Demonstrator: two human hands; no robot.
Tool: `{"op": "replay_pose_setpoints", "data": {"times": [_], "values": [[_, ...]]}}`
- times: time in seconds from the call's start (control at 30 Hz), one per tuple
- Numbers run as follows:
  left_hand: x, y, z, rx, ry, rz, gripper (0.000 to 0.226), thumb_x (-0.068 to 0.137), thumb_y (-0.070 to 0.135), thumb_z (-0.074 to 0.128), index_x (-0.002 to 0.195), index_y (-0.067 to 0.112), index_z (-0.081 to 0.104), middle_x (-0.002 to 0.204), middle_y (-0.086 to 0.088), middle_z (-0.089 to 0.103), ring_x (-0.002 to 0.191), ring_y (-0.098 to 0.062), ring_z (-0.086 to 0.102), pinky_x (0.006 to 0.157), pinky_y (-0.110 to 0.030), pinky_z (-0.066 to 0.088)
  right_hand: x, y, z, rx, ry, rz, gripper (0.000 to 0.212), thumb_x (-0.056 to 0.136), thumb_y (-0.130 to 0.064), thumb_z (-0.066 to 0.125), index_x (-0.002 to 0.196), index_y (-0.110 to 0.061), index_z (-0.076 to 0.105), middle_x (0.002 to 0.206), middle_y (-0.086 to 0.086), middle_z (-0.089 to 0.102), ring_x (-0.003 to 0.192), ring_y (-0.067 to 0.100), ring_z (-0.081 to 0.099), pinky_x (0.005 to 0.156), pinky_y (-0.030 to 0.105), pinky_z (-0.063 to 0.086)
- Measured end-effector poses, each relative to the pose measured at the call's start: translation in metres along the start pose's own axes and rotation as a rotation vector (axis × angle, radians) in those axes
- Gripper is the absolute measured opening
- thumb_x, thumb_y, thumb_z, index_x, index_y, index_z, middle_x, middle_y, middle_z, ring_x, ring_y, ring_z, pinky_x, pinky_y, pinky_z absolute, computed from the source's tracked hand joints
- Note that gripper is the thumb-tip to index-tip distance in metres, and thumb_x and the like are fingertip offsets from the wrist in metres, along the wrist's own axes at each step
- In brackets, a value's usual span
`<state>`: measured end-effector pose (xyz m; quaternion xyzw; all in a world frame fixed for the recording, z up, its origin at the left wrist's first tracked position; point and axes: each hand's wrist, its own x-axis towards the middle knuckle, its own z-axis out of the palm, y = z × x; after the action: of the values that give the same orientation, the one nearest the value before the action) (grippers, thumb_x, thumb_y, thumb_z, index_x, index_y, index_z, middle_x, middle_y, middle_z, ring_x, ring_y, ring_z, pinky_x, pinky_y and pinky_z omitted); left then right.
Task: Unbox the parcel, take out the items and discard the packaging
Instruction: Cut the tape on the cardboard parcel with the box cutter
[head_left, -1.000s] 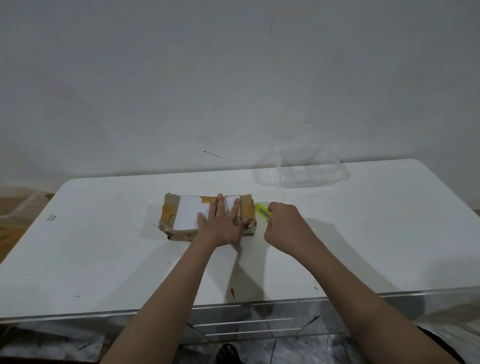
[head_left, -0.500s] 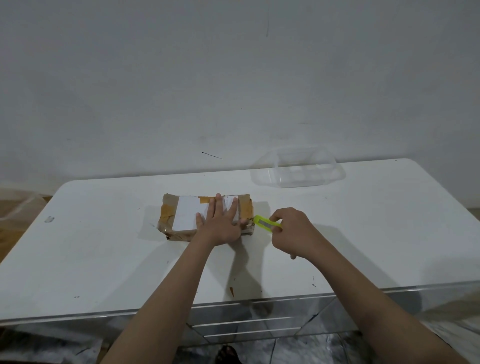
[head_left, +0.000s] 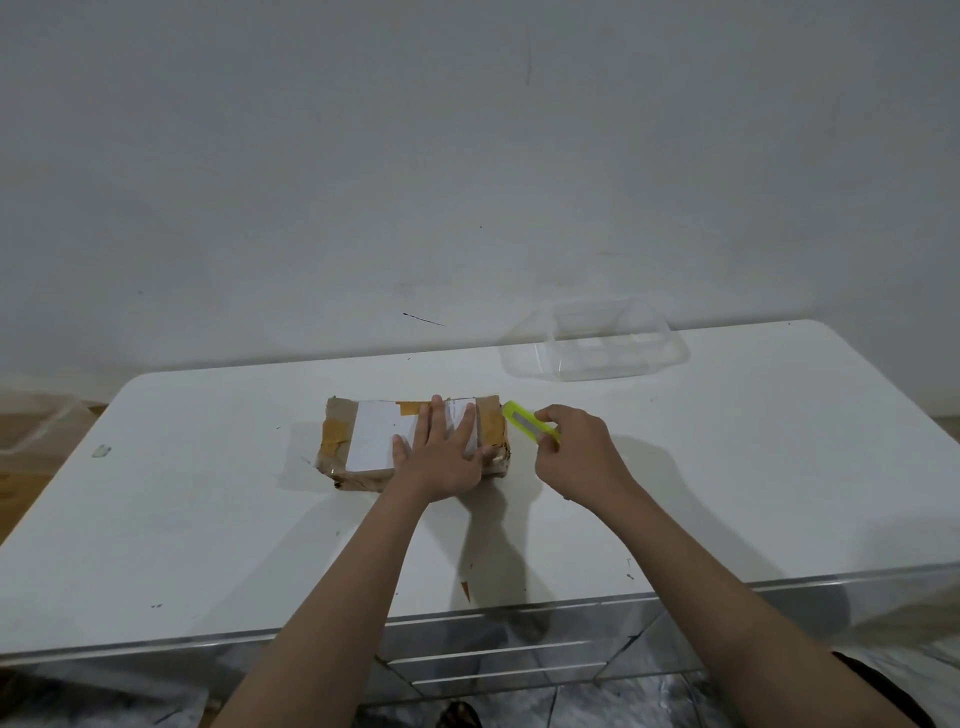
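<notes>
Clearly the left hand (head_left: 439, 457) lies flat, fingers spread, on the taped cardboard parcel (head_left: 413, 442) mid-desk (head_left: 208, 519) to pin it, while the right hand (head_left: 579, 451) grips a yellow-green box cutter (head_left: 524, 421), tip at the parcel's far right corner (likely to slit the tape).

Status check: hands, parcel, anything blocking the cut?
Left hand flat on the parcel, pinning it. Right hand grips the yellow cutter, tip at parcel's right end. Parcel taped shut. Clear container behind, not in the way.
</notes>
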<state>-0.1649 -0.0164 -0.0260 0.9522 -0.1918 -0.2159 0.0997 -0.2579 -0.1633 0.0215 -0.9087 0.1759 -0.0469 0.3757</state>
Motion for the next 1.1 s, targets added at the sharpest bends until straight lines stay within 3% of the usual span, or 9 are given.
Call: {"op": "replay_pose_setpoints", "data": {"times": [0.1,0.27,0.37,0.43,0.5,0.6,0.73,0.87,1.1], "values": [[0.0,0.0,-0.001,-0.003,0.001,0.0,0.065,0.095,0.058,0.024,0.147,0.039,-0.009,0.154,-0.001,-0.029,0.142,-0.021,-0.026,0.112,-0.057,-0.008,0.003,-0.002,0.005,-0.08,-0.005,-0.026,0.028,0.087,-0.006,0.047,0.111,-0.003,0.059,0.103,0.015,0.066,0.089,0.031,0.061,0.074,0.036,0.052],[0.001,0.001,-0.001,-0.015,0.004,-0.001,0.066,0.094,0.059,0.025,0.147,0.038,-0.008,0.154,-0.001,-0.029,0.142,-0.02,-0.026,0.112,-0.057,-0.009,0.007,-0.005,0.014,-0.157,0.006,-0.043,0.025,0.083,-0.004,0.046,0.105,0.001,0.057,0.091,0.018,0.064,0.087,0.035,0.059,0.069,0.039,0.051],[0.001,0.0,-0.001,-0.015,-0.001,-0.003,0.066,0.094,0.059,0.026,0.147,0.039,-0.008,0.154,-0.001,-0.029,0.142,-0.02,-0.026,0.112,-0.056,-0.008,0.008,-0.006,0.017,-0.205,-0.011,-0.045,0.012,0.082,-0.003,0.047,0.093,-0.003,0.053,0.078,0.01,0.053,0.077,0.032,0.053,0.051,0.03,0.033],[0.002,0.0,-0.002,-0.01,-0.002,0.0,0.066,0.094,0.059,0.026,0.147,0.039,-0.008,0.154,-0.001,-0.029,0.142,-0.02,-0.026,0.112,-0.057,-0.008,0.007,-0.008,0.018,-0.236,-0.022,-0.052,0.007,0.083,-0.003,0.047,0.084,-0.009,0.043,0.07,0.003,0.04,0.07,0.028,0.043,0.046,0.025,0.02],[0.003,-0.001,-0.002,-0.005,-0.005,-0.001,0.066,0.095,0.058,0.026,0.147,0.038,-0.009,0.154,-0.001,-0.029,0.142,-0.021,-0.026,0.112,-0.057,-0.008,0.005,-0.008,0.019,-0.243,-0.022,-0.059,0.012,0.083,-0.003,0.046,0.082,-0.011,0.038,0.066,0.0,0.033,0.068,0.025,0.04,0.046,0.023,0.017],[0.003,0.0,-0.002,-0.013,-0.012,-0.005,0.066,0.095,0.058,0.026,0.147,0.039,-0.009,0.154,-0.001,-0.029,0.142,-0.02,-0.026,0.112,-0.056,-0.009,0.004,-0.007,0.019,-0.231,-0.027,-0.049,0.009,0.083,-0.003,0.046,0.083,-0.01,0.041,0.067,0.002,0.039,0.068,0.026,0.043,0.045,0.024,0.02],[0.005,0.0,-0.004,-0.009,-0.013,-0.005,0.066,0.094,0.058,0.026,0.147,0.039,-0.008,0.154,-0.001,-0.028,0.142,-0.02,-0.026,0.112,-0.057,-0.009,0.014,-0.011,0.008,-0.178,-0.068,0.0,0.015,0.08,-0.003,0.05,0.094,-0.002,0.054,0.085,0.013,0.058,0.066,0.027,0.052,0.05,0.027,0.039],[0.004,0.0,-0.003,0.008,-0.006,0.0,0.065,0.095,0.058,0.025,0.148,0.038,-0.008,0.155,-0.002,-0.027,0.142,-0.021,-0.025,0.112,-0.057,-0.007,0.017,-0.016,-0.002,-0.165,-0.13,0.024,0.026,0.079,-0.001,0.049,0.104,0.002,0.056,0.098,0.017,0.059,0.053,0.024,0.046,0.051,0.032,0.043],[0.001,0.001,-0.002,0.013,-0.02,-0.006,0.064,0.095,0.058,0.023,0.147,0.039,-0.01,0.154,-0.002,-0.03,0.142,-0.021,-0.027,0.111,-0.057,-0.008,0.001,-0.01,0.003,-0.149,-0.131,0.038,0.024,0.082,-0.006,0.048,0.105,0.0,0.055,0.096,0.015,0.058,0.054,0.026,0.051,0.056,0.041,0.054]]}}
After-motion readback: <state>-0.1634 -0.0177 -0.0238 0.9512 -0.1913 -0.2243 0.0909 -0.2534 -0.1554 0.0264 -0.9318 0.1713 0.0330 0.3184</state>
